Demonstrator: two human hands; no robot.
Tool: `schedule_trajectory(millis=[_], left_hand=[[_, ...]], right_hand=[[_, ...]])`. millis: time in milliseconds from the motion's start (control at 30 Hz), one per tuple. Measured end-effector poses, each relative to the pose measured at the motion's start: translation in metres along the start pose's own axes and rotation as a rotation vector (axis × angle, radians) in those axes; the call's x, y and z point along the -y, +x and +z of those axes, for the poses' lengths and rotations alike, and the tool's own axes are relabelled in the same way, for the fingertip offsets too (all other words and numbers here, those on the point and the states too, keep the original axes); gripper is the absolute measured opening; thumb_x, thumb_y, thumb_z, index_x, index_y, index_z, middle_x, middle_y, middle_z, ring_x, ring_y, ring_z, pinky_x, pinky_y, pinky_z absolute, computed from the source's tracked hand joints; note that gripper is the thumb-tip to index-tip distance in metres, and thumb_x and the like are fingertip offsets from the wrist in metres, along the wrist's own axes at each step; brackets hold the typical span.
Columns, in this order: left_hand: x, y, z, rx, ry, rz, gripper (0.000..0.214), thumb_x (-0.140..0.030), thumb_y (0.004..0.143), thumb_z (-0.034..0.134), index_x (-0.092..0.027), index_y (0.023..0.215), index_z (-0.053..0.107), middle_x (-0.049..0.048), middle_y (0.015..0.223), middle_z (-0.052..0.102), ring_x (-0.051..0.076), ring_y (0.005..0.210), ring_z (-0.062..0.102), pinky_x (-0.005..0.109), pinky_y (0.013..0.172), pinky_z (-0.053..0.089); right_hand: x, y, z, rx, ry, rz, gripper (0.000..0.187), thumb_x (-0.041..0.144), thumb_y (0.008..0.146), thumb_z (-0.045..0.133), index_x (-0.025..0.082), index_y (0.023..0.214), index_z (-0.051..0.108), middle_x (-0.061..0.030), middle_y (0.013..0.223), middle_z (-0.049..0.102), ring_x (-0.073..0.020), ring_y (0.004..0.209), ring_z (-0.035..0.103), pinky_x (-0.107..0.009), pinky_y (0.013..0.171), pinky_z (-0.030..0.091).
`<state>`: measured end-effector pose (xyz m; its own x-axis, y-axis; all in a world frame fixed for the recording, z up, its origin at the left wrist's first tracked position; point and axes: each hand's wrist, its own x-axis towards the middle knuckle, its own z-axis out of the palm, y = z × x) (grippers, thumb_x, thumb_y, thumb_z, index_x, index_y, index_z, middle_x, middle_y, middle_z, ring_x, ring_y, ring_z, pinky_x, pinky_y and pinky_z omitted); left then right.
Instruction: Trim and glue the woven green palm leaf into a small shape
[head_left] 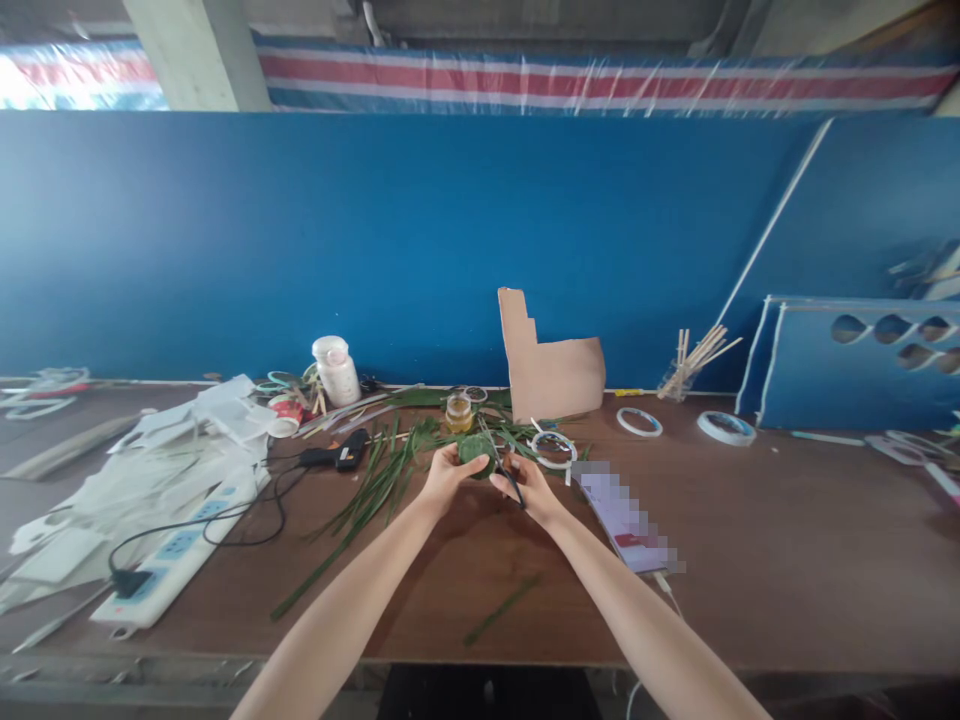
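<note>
My left hand (448, 478) cups a small green leaf-wrapped ball (472, 450) against its fingers. My right hand (526, 488) grips a pair of black-handled scissors (507, 474), and their thin blades point up and away over the ball. The blades are close to the ball, but I cannot tell whether they touch it. Long green leaf strips (373, 490) lie on the wooden table (442, 610) just left of my hands. A single loose strip (501, 610) lies nearer to me.
Behind my hands stand a jar of amber liquid (459, 412), a black glue gun (343, 451), a white bottle (336, 372) and a cardboard cutout (550, 355). A phone (626, 515), tape rolls (726, 428), a power strip (176, 560) and white plastic sheets (165, 470) lie about. A blue wall (375, 240) stands behind.
</note>
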<state>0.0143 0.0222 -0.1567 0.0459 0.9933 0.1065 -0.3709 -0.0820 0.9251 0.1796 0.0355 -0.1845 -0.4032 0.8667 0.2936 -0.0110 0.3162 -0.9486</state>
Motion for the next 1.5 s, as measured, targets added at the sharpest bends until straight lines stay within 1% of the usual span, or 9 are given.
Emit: schedule_trajectory(millis=[167,467,667,800,900,1000,1200,1300,1500], left_hand=[[0.0027,0.0005,-0.0005,-0.017,0.002,-0.003,0.032,-0.028,0.053,0.082,-0.011,0.074,0.067,0.0053,0.073,0.071,0.014,0.063,0.062,0.025,0.063,0.046],[0.0002,-0.0010,0.0011,0.000,-0.009,-0.011,0.035,-0.029,0.050,0.083,-0.011,0.076,0.067,0.0064,0.074,0.071,0.017,0.065,0.063,0.028,0.066,0.047],[0.0016,-0.0004,-0.0009,0.012,-0.018,-0.003,0.033,-0.028,0.053,0.082,-0.011,0.076,0.066,0.0052,0.072,0.070,0.016,0.063,0.063,0.027,0.065,0.048],[0.0015,0.0007,-0.0022,0.007,-0.002,0.001,0.033,-0.029,0.052,0.083,-0.011,0.075,0.066,0.0051,0.071,0.070,0.016,0.063,0.062,0.027,0.065,0.047],[0.0015,0.0018,-0.0032,0.019,-0.011,0.002,0.035,-0.028,0.052,0.082,-0.012,0.078,0.066,0.0049,0.073,0.070,0.016,0.065,0.062,0.027,0.066,0.047],[0.0015,0.0027,-0.0041,0.028,-0.014,0.003,0.036,-0.029,0.054,0.081,-0.013,0.083,0.067,0.0045,0.077,0.070,0.015,0.068,0.062,0.026,0.068,0.046],[0.0043,0.0041,-0.0063,-0.001,-0.030,-0.007,0.033,-0.033,0.059,0.079,-0.013,0.082,0.067,0.0039,0.076,0.068,0.014,0.064,0.061,0.026,0.064,0.044],[0.0063,0.0041,-0.0068,-0.010,-0.051,-0.020,0.033,-0.034,0.060,0.078,-0.012,0.083,0.067,0.0047,0.076,0.068,0.015,0.065,0.061,0.026,0.064,0.044],[0.0057,0.0041,-0.0048,-0.032,-0.064,-0.016,0.034,-0.032,0.056,0.081,-0.012,0.081,0.068,0.0040,0.074,0.068,0.014,0.062,0.060,0.026,0.063,0.044]], right_hand=[[0.0012,-0.0001,0.0002,-0.009,-0.009,-0.013,0.032,0.041,0.074,0.063,0.018,0.063,0.043,0.0041,0.058,0.046,-0.0099,0.055,0.043,-0.023,0.053,0.032],[0.0021,-0.0001,0.0001,0.008,-0.004,0.001,0.032,0.041,0.073,0.063,0.018,0.064,0.042,0.0045,0.059,0.042,-0.0093,0.054,0.039,-0.023,0.052,0.030],[0.0007,0.0007,-0.0004,-0.015,-0.023,-0.012,0.040,0.041,0.071,0.065,0.019,0.060,0.034,0.0061,0.057,0.035,-0.0079,0.053,0.032,-0.023,0.051,0.027],[0.0022,0.0007,0.0000,-0.018,-0.041,-0.016,0.041,0.041,0.071,0.065,0.020,0.060,0.032,0.0066,0.056,0.031,-0.0076,0.052,0.030,-0.023,0.050,0.025],[0.0041,0.0002,0.0010,-0.029,-0.042,-0.020,0.041,0.041,0.070,0.065,0.020,0.060,0.032,0.0066,0.057,0.030,-0.0074,0.052,0.029,-0.023,0.050,0.024],[0.0051,-0.0002,0.0018,-0.033,-0.031,-0.014,0.040,0.041,0.071,0.065,0.020,0.061,0.032,0.0065,0.057,0.030,-0.0075,0.053,0.029,-0.023,0.050,0.024],[0.0025,0.0003,0.0021,-0.028,-0.056,-0.015,0.040,0.038,0.070,0.066,0.020,0.059,0.032,0.0062,0.057,0.029,-0.0076,0.054,0.028,-0.022,0.050,0.024],[0.0003,0.0005,0.0026,-0.011,-0.055,0.004,0.039,0.040,0.069,0.066,0.019,0.060,0.034,0.0056,0.058,0.032,-0.0079,0.055,0.030,-0.022,0.051,0.026],[-0.0025,-0.0001,0.0039,-0.014,-0.035,0.031,0.040,0.045,0.070,0.066,0.019,0.062,0.035,0.0060,0.057,0.034,-0.0082,0.054,0.034,-0.022,0.051,0.029]])
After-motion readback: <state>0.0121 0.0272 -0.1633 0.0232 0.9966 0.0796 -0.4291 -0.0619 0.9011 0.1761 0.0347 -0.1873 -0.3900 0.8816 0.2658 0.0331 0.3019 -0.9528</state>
